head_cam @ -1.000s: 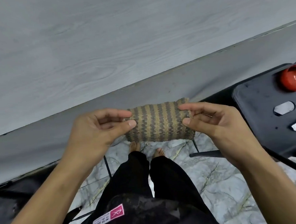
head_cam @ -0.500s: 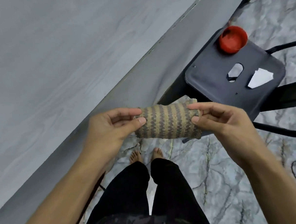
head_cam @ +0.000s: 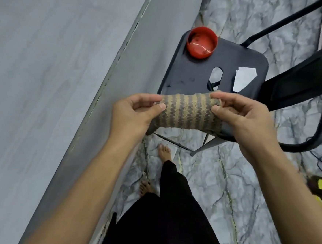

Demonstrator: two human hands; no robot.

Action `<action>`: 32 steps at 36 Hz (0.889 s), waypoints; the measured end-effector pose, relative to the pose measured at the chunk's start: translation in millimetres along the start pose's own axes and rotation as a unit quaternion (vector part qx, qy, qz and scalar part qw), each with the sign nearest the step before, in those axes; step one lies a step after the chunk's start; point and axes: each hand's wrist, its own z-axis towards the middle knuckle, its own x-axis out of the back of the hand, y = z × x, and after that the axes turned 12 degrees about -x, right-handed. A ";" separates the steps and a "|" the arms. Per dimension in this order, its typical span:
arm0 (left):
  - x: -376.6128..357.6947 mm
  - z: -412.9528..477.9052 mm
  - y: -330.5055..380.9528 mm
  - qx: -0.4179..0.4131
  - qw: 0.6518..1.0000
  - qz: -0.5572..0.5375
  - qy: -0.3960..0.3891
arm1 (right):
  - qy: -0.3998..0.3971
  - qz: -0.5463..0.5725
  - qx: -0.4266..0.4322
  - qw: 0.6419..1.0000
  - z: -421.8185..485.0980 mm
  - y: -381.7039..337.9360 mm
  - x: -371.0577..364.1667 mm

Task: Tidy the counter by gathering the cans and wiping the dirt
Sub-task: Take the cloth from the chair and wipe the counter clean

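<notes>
We've got both hands up in front, holding a folded striped cloth (head_cam: 188,111) between them, clear of the surface. Left hand (head_cam: 133,114) pinches the cloth's left end, thumb on the near face, fingers curled over the top edge. Right hand (head_cam: 239,114) pinches the right end the same way. Cloth hangs short, stretched flat between the two grips, tan and grey stripes running vertical.

The grey wood-grain surface (head_cam: 48,82) fills the left side, its edge running diagonally from top centre to bottom left. No cans visible on the part we can see; we can't make out dirt on it either.

Behind the cloth is a black stool (head_cam: 191,70), seat partly hidden by cloth and hands. A red cap (head_cam: 202,41) sits open side up at the seat's far corner. A white paper scrap (head_cam: 243,78) lies on the seat's right side, just beside the slot in the seat's middle.

Below: marble-pattern floor (head_cam: 237,192), our black trousers (head_cam: 170,216), bare feet. Black cable and something yellow at the right edge, too blurred to tell.
</notes>
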 end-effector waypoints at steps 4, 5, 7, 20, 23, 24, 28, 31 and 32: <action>-17.6 42.0 -7.5 -0.005 1.000 0.015 -0.005 | 0.026 -0.003 -0.002 1.000 36.6 -2.1 -0.9; -21.3 52.0 -9.9 -0.005 1.000 0.020 -0.006 | 0.030 -0.007 -0.004 1.000 46.9 -1.8 -0.9; -27.6 70.3 -15.4 -0.005 1.000 0.025 -0.007 | 0.038 -0.013 -0.008 0.999 66.3 -0.4 -1.5; -52.4 124.8 -51.7 0.035 0.995 0.093 -0.010 | 0.088 -0.054 -0.053 0.993 132.2 18.5 -17.6; -53.8 124.6 -53.5 0.039 0.993 0.112 -0.009 | 0.089 -0.067 -0.066 0.992 134.0 22.9 -18.0; -54.0 124.4 -53.5 0.039 0.992 0.117 -0.009 | 0.091 -0.073 -0.069 0.991 134.3 23.8 -17.8; -55.4 124.8 -52.6 0.040 0.989 0.140 -0.008 | 0.096 -0.093 -0.076 0.988 135.0 22.8 -17.1; -56.1 124.1 -50.1 0.033 0.983 0.182 -0.012 | 0.112 -0.128 -0.066 0.983 133.9 18.2 -16.4; -56.4 123.2 -48.6 0.017 0.979 0.202 -0.015 | 0.116 -0.138 -0.063 0.982 133.0 16.0 -16.3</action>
